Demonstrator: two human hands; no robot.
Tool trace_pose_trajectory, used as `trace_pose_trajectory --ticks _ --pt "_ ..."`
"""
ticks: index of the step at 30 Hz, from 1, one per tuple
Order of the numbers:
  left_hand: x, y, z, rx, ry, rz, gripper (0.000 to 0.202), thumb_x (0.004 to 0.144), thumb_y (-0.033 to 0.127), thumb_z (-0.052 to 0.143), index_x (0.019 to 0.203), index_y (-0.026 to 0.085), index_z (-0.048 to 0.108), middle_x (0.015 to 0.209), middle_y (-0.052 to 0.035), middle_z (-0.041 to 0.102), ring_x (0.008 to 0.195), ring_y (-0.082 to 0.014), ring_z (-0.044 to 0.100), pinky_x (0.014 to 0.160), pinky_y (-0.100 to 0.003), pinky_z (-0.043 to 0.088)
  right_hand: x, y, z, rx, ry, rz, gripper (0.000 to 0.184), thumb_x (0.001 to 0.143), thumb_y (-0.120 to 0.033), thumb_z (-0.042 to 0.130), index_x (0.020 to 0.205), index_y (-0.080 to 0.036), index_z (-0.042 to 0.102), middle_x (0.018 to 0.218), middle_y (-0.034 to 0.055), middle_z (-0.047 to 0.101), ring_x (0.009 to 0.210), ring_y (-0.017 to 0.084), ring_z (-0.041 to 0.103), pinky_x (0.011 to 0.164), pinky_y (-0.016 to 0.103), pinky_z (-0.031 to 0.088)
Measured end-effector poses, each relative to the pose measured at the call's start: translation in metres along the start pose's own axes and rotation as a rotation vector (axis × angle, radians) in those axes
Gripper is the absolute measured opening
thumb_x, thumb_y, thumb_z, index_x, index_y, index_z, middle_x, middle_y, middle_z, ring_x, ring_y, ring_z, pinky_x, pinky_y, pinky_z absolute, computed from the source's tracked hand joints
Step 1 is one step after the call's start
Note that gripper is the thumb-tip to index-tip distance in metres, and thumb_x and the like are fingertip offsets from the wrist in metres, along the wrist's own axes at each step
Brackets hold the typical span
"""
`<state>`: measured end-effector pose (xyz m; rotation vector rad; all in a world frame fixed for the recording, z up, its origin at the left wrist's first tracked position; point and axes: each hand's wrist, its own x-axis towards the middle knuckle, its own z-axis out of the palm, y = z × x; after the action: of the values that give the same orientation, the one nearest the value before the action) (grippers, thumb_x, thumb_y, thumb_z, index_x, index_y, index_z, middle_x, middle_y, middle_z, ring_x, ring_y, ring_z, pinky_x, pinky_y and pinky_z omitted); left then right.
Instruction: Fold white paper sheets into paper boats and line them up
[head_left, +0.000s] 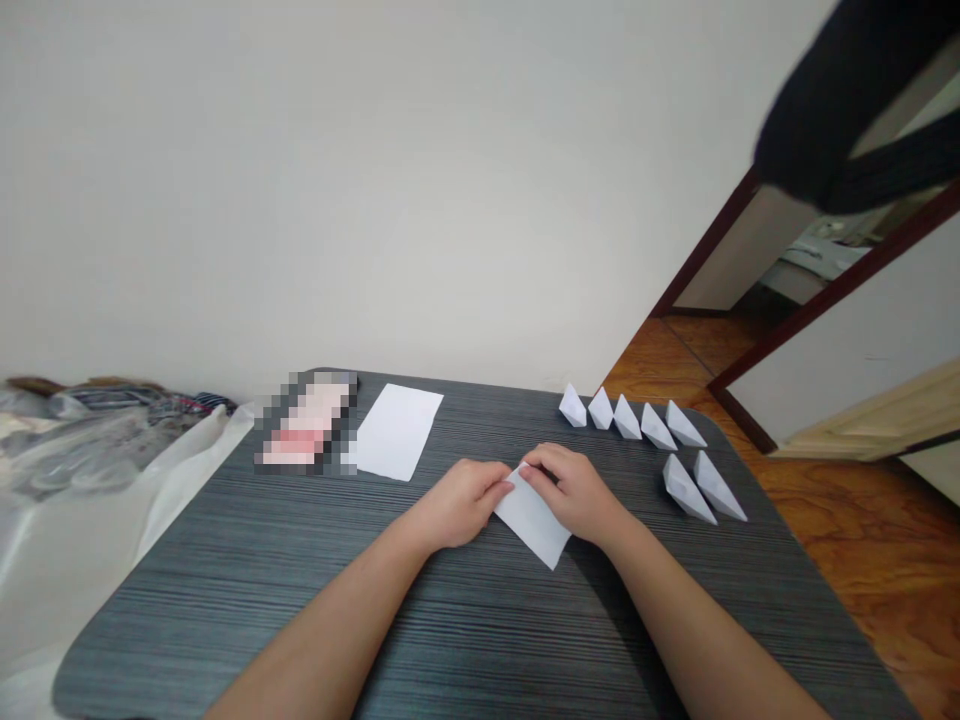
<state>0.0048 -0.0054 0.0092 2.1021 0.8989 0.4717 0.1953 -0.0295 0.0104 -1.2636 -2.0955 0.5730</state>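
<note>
A small sheet of white paper is held between my two hands above the middle of the table. My left hand pinches its upper left edge between thumb and fingers. With bent fingers, my right hand grips the top corner and right side; part of the paper is hidden under it. To the right stand several folded white paper boats, five in a row at the back and two paper boats nearer. Flat on the left lies white paper.
A blurred-out pinkish item sits at the table's back left. The dark wood-grain table has rounded corners and meets a pale wall. Plastic-wrapped things lie to the left; a doorway and wooden floor are on the right.
</note>
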Motion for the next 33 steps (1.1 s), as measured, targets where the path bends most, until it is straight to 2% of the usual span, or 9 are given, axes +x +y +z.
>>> trace_pose_trajectory --ticks 8,11,15,17,20,22,26,31,33 --pt "0.0 0.001 0.0 -0.024 0.014 0.01 0.028 0.086 0.028 0.041 0.063 0.016 0.051 0.056 0.0023 0.051 0.054 -0.0103 0.046 0.052 -0.021 0.031 0.0 0.0 0.0 0.12 0.0 0.125 0.018 0.086 -0.02 0.049 0.071 -0.017 0.058 0.068 0.0005 0.058 0.065 0.013 0.053 0.061 0.024 0.038" --pt "0.001 0.0 0.001 -0.171 0.01 -0.05 0.025 0.087 0.031 0.04 0.078 0.017 0.059 0.054 0.0032 0.051 0.049 -0.0099 0.047 0.05 -0.021 0.033 -0.001 0.003 0.002 0.175 0.056 0.193 0.02 0.086 -0.023 0.049 0.069 -0.017 0.057 0.066 -0.0001 0.057 0.062 0.013 0.052 0.057 0.024 0.037" --pt "0.002 -0.002 0.003 -0.393 0.056 -0.141 0.027 0.085 0.038 0.044 0.098 0.017 0.057 0.053 0.0042 0.052 0.044 -0.0097 0.047 0.046 -0.02 0.034 -0.004 0.009 0.008 0.306 0.228 0.356 0.021 0.087 -0.03 0.048 0.072 -0.017 0.055 0.063 -0.0013 0.054 0.057 0.012 0.047 0.051 0.023 0.035" --pt "0.002 -0.003 0.003 -0.444 0.057 -0.153 0.026 0.084 0.038 0.046 0.094 0.017 0.057 0.049 0.0045 0.052 0.043 -0.0094 0.046 0.045 -0.019 0.033 -0.006 0.011 0.011 0.366 0.311 0.403 0.022 0.086 -0.034 0.048 0.071 -0.017 0.054 0.061 -0.0017 0.053 0.055 0.012 0.045 0.05 0.022 0.034" --pt "0.002 -0.004 0.002 -0.432 0.086 -0.148 0.027 0.085 0.039 0.045 0.076 0.016 0.055 0.045 0.0039 0.052 0.042 -0.0085 0.044 0.047 -0.019 0.032 -0.006 0.014 0.014 0.429 0.374 0.423 0.024 0.085 -0.035 0.05 0.069 -0.017 0.052 0.06 -0.0022 0.051 0.055 0.011 0.044 0.049 0.022 0.034" --pt "0.002 -0.004 0.002 -0.399 0.138 -0.144 0.031 0.086 0.041 0.043 0.068 0.016 0.051 0.045 0.0035 0.052 0.043 -0.0086 0.044 0.048 -0.02 0.033 -0.005 0.014 0.015 0.461 0.371 0.417 0.025 0.085 -0.036 0.05 0.068 -0.018 0.051 0.06 -0.0026 0.05 0.054 0.011 0.044 0.049 0.022 0.034" --pt "0.002 -0.008 0.003 -0.337 0.222 -0.138 0.034 0.086 0.042 0.042 0.066 0.017 0.051 0.047 0.0035 0.052 0.044 -0.0092 0.046 0.05 -0.021 0.034 -0.005 0.013 0.014 0.442 0.329 0.393 0.026 0.085 -0.037 0.05 0.068 -0.017 0.053 0.06 -0.0025 0.049 0.056 0.012 0.044 0.051 0.022 0.034" --pt "0.003 -0.012 0.004 -0.308 0.278 -0.153 0.032 0.086 0.043 0.042 0.07 0.017 0.054 0.047 0.0042 0.05 0.045 -0.0102 0.047 0.049 -0.022 0.035 -0.008 0.016 0.014 0.451 0.185 0.379 0.024 0.086 -0.036 0.048 0.081 -0.018 0.061 0.064 -0.0012 0.056 0.056 0.012 0.048 0.051 0.023 0.037" --pt "0.003 -0.012 0.005 -0.32 0.297 -0.16 0.031 0.086 0.043 0.043 0.071 0.018 0.054 0.049 0.0042 0.051 0.046 -0.0105 0.047 0.048 -0.022 0.034 -0.008 0.018 0.015 0.439 0.149 0.394 0.026 0.086 -0.038 0.048 0.078 -0.017 0.061 0.061 -0.0015 0.056 0.053 0.012 0.048 0.049 0.023 0.037"
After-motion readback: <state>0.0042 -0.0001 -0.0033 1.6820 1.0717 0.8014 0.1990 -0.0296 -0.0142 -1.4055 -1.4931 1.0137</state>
